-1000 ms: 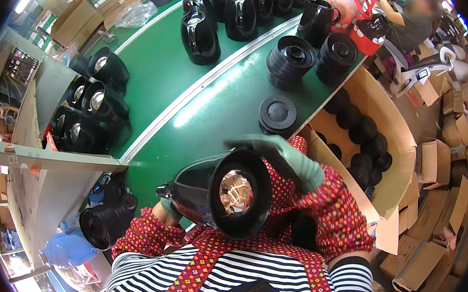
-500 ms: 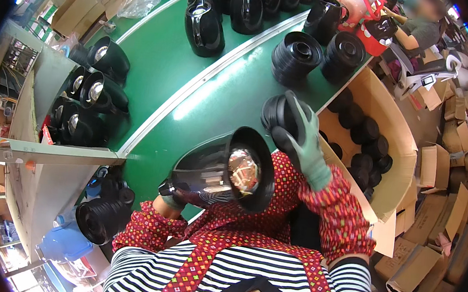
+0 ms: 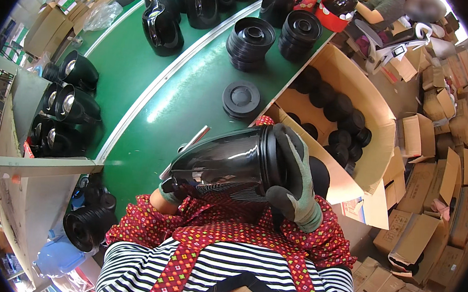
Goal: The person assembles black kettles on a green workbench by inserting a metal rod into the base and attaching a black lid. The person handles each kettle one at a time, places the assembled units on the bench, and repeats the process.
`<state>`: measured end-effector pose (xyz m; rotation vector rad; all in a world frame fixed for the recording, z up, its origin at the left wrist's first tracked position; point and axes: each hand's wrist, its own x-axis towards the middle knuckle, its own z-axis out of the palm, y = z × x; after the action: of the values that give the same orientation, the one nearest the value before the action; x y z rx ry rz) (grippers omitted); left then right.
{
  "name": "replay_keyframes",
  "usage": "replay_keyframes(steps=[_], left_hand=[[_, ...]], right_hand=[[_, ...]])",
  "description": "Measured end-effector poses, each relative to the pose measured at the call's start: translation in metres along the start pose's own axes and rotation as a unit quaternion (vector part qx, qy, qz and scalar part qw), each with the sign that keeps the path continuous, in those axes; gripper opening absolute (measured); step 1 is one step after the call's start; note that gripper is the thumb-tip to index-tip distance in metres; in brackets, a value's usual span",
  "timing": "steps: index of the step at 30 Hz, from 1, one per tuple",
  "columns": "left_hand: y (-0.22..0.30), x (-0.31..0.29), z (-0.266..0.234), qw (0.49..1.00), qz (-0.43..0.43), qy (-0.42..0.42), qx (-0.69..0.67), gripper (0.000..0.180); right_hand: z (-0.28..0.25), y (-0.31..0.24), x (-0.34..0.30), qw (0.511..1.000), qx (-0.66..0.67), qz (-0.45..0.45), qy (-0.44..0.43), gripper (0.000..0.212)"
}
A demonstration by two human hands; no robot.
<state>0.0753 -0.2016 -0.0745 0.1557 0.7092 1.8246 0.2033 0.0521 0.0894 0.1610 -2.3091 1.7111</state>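
Note:
A glossy black jug body (image 3: pixel 215 164) lies on its side in front of my chest. At its narrower end, my left hand (image 3: pixel 168 195) is closed around it, its fingers partly hidden by the jug. A ribbed round black base cap (image 3: pixel 271 158) covers the wide end, held there by my gloved right hand (image 3: pixel 300 189) with thumb and fingers curved over its rim. Just beyond the jug, a low stack of round black caps (image 3: pixel 241 99) sits on the green table (image 3: pixel 153 110). Two taller stacks of black caps (image 3: pixel 251 39) stand farther back.
Upright black jugs (image 3: pixel 163 29) line the far side past a metal rail (image 3: pixel 161 80). Several jugs lie at left (image 3: pixel 77 103) beside a metal frame (image 3: pixel 35 166). At right, an open carton (image 3: pixel 380 87) contains round black parts. A co-worker (image 3: pixel 383 5) sits at the far right.
My right hand has brought a cap from above the table to the jug's wide end, covering its shiny inside. The jug has tipped more level, and the view has shifted.

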Motion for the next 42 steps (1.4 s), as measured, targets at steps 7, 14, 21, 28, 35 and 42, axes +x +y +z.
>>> replay_keyframes(steps=[7,14,21,28,35,42], left_hand=[[0.008,-0.010,-0.019,0.931,0.151,0.107,0.314,0.060],[0.082,-0.023,0.103,0.639,0.372,0.238,0.630,0.065],[0.065,-0.011,0.106,0.635,0.457,0.211,0.587,0.063],[0.049,-0.027,0.072,0.616,0.399,0.139,0.665,0.066],[0.103,-0.033,0.150,0.472,0.448,0.055,0.757,0.053],[0.085,-0.039,0.102,0.769,0.303,0.097,0.554,0.057]], right_hand=[[-0.004,0.011,-0.008,0.991,0.129,0.026,0.028,0.097],[-0.017,0.011,0.005,0.944,0.317,0.091,0.011,0.091],[-0.033,-0.005,0.016,0.901,0.383,0.200,0.037,0.079],[-0.035,-0.014,-0.001,0.998,-0.006,-0.060,-0.010,0.104],[-0.021,0.037,-0.011,0.789,0.514,0.337,-0.018,0.078],[-0.022,-0.009,-0.008,0.980,0.171,-0.067,0.078,0.084]])
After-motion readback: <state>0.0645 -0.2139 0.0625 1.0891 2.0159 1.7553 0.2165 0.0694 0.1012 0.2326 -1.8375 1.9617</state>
